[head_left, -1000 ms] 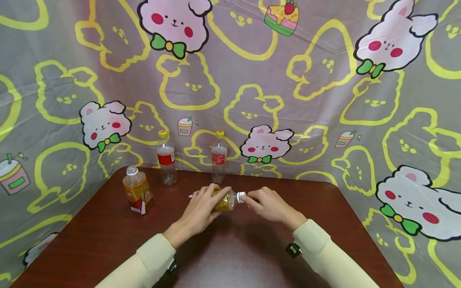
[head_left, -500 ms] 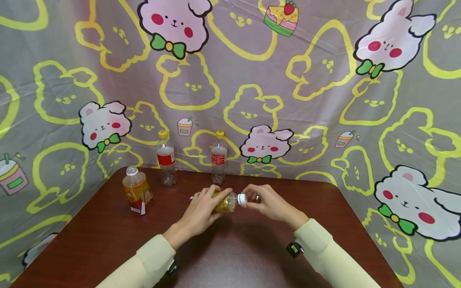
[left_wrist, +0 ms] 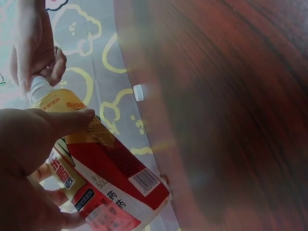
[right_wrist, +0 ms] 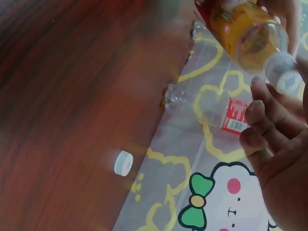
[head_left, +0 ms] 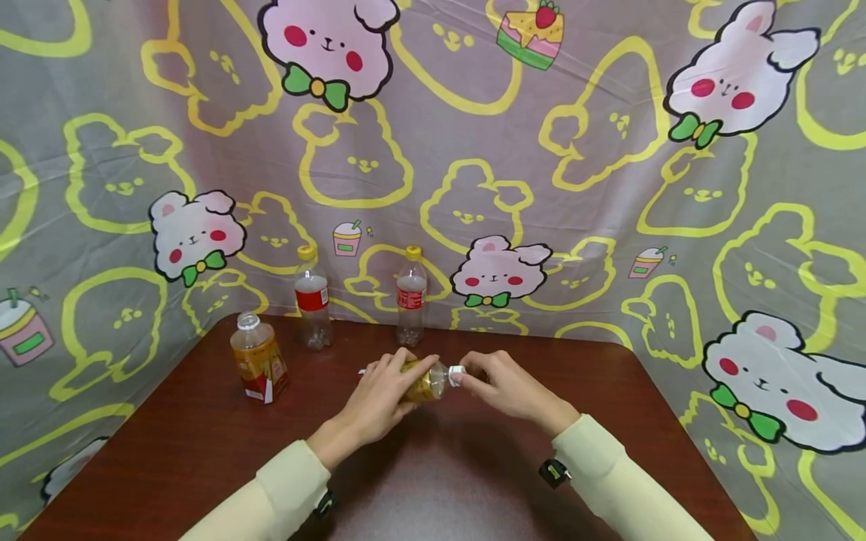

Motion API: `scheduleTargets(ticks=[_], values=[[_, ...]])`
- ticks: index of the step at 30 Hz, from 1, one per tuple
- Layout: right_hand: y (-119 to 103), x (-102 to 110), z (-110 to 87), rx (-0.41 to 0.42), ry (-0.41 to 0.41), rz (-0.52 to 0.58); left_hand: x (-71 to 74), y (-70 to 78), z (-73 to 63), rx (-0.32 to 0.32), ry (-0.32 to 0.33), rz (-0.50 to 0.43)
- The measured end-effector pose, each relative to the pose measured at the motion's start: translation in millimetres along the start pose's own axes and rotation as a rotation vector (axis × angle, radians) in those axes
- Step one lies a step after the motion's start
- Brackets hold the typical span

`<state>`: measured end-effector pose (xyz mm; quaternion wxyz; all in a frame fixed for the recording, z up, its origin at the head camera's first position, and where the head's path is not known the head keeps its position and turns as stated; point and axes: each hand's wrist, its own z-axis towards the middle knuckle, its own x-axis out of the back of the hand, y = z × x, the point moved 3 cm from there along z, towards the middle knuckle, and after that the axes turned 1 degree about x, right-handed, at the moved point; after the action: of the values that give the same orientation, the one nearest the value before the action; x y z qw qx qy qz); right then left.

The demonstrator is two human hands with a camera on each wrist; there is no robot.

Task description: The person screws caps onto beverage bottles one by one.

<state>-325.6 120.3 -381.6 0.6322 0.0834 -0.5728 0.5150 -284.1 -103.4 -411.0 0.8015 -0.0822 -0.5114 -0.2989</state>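
My left hand (head_left: 379, 394) grips a clear plastic drink bottle (head_left: 426, 381) with a yellow and red label. The bottle lies tilted on its side, neck to the right. In the left wrist view the label (left_wrist: 113, 163) shows a barcode and printed characters. My right hand (head_left: 504, 383) pinches the white cap (head_left: 456, 375) at the bottle's mouth between thumb and index finger. From the right wrist, the cap (right_wrist: 284, 72) sits at the neck, with the other fingers (right_wrist: 262, 115) bent beside it. The bottle's base is mostly behind the left hand in the head view.
A loose white cap (right_wrist: 123, 163) lies on the dark red table (head_left: 561, 466). An uncapped bottle with an orange label (head_left: 259, 361) stands at the left. Two clear bottles with red labels, one left (head_left: 312, 297) and one right (head_left: 410, 297), stand by the patterned cloth (head_left: 588, 293).
Half a second ago my right fingers were more spread at the cap; now thumb and finger have closed on it again. The bottle has shifted slightly right since one second ago.
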Motion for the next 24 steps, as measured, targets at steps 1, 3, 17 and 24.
scheduleTargets(ticks=[1,3,17,24], values=[[-0.6,0.8,-0.6,0.016,0.006,0.01,0.0,-0.1,-0.3,0.001,-0.007,-0.006],[-2.1,2.1,-1.6,0.059,0.014,0.025,0.2,-0.2,-1.0,0.004,-0.022,-0.011],[-4.8,2.6,2.0,0.054,0.107,0.065,1.8,4.8,-0.1,0.0,0.023,0.006],[-2.6,0.7,1.3,0.062,0.107,0.022,1.8,4.4,0.7,-0.025,0.008,0.031]])
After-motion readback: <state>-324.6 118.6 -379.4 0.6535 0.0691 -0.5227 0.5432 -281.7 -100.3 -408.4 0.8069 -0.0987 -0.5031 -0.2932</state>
